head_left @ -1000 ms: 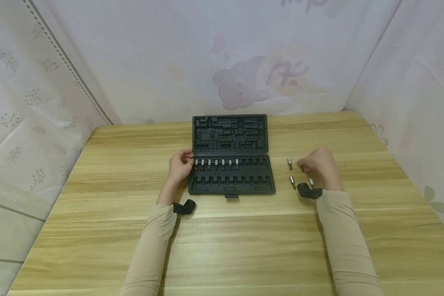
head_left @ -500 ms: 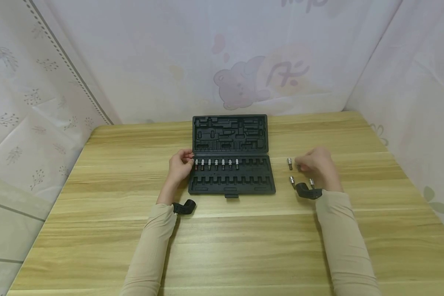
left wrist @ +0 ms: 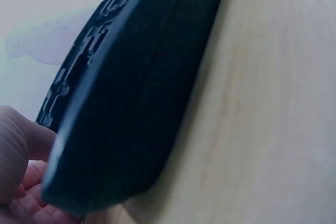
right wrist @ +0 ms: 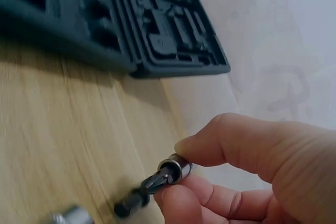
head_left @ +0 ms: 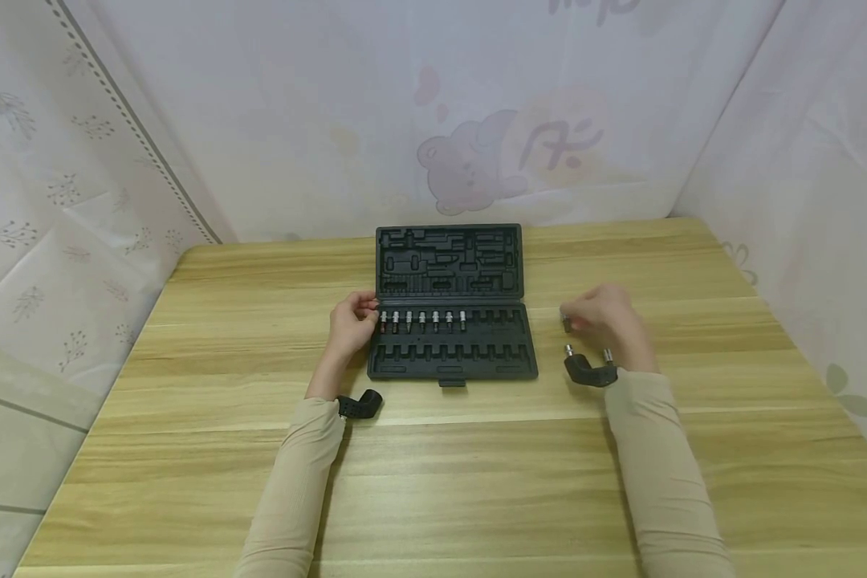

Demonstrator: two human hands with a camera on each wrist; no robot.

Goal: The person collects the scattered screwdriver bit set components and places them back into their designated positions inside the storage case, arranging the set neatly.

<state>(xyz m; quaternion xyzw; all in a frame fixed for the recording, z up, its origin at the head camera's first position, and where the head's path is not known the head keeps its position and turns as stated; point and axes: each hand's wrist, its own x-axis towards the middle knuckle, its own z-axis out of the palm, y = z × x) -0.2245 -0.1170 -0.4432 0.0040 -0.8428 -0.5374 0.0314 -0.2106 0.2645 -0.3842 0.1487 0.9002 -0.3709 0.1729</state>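
An open black tool case (head_left: pixel 451 361) lies at the table's middle, its lid (head_left: pixel 448 261) flat behind it. Several silver bits (head_left: pixel 422 320) stand in the base's upper row. My left hand (head_left: pixel 352 319) holds the case's left edge (left wrist: pixel 136 103), thumb (left wrist: pixel 18 145) on top. To the right of the case my right hand (head_left: pixel 601 318) hovers low over the table. In the right wrist view it pinches a small silver-and-black bit (right wrist: pixel 157 181) between thumb and fingers. Loose bits (head_left: pixel 569 351) lie on the wood beside that hand, one (head_left: pixel 566 322) at its fingertips.
The wooden table (head_left: pixel 433 482) is walled on three sides by pale printed sheeting (head_left: pixel 477 120). A black wrist camera (head_left: pixel 362 404) sits on each forearm. Another loose bit (right wrist: pixel 71 216) lies near the right hand.
My right hand has drifted a little left toward the case with the bit in its fingers. The left hand and the case stay put.
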